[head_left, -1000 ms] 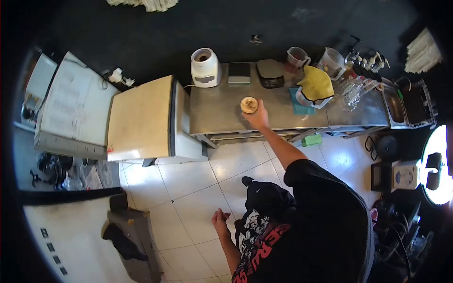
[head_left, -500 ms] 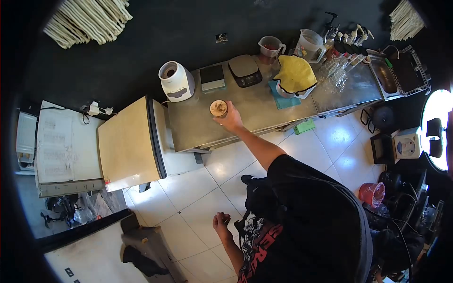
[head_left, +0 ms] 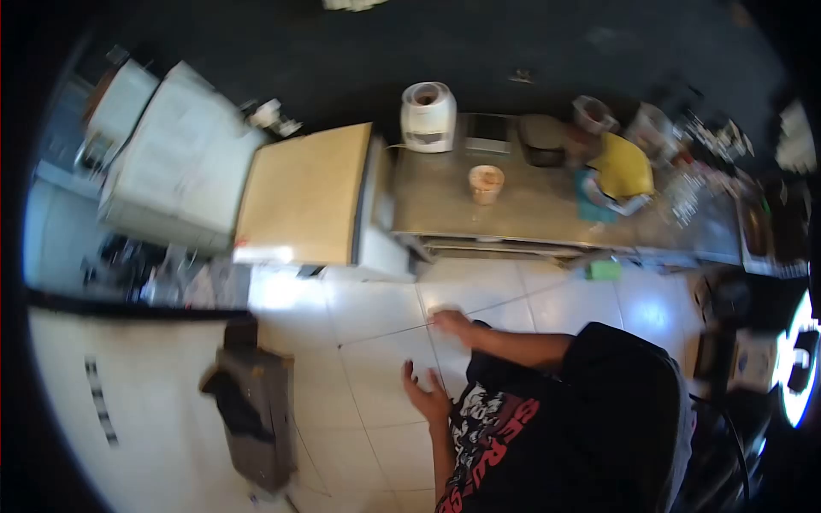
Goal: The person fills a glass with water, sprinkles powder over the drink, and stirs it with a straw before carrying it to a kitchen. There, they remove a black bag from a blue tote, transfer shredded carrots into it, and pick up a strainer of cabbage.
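A cup of brown, foam-topped drink stands upright on the metal counter, with no hand on it. My right hand is over the floor in front of the counter, away from the cup; its fingers are smeared by motion. Lower down, my left hand is held in the air before my shirt, fingers apart and nothing in it.
Behind the cup are a white appliance with a round top opening and a kitchen scale. A yellow cloth covers a container on the right. A tan-topped cabinet adjoins the counter's left end. A grey bin stands lower left.
My right hand has let go of the cup and drawn back from the counter towards my body. My left hand's fingers have spread. The view has shifted, and the cup now stands alone.
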The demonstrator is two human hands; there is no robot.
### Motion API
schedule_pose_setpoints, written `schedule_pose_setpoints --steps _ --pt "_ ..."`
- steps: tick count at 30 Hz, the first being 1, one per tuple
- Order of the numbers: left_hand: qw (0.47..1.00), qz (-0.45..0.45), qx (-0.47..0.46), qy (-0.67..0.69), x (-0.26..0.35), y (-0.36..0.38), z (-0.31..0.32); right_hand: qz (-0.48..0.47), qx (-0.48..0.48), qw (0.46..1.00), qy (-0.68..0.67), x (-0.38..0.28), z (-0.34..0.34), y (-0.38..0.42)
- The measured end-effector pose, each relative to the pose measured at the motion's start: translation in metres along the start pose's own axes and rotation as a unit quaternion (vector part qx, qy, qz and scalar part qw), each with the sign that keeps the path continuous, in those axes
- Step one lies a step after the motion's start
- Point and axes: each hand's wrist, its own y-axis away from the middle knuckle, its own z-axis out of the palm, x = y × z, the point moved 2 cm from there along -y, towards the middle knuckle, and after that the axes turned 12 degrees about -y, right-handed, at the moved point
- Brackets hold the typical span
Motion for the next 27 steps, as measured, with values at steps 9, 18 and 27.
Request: schedule_pose_setpoints --steps 9,18,27 --pt "0.906 -0.312 0.167 -0.232 -0.171 0.122 -0.131 0.477 -0.469 0.742 -0.037 0.035 0.22 0.175" --pt "0.905 -0.265 0.331 0.03 -0.183 0.3 -0.246 0.64 -0.395 0.644 0.137 0.267 0.324 0.314" --pt "0.751 -0.525 0.396 0.054 -0.302 0.456 -0.29 0.583 -0.406 0.559 0.427 0.403 0.389 0.351"
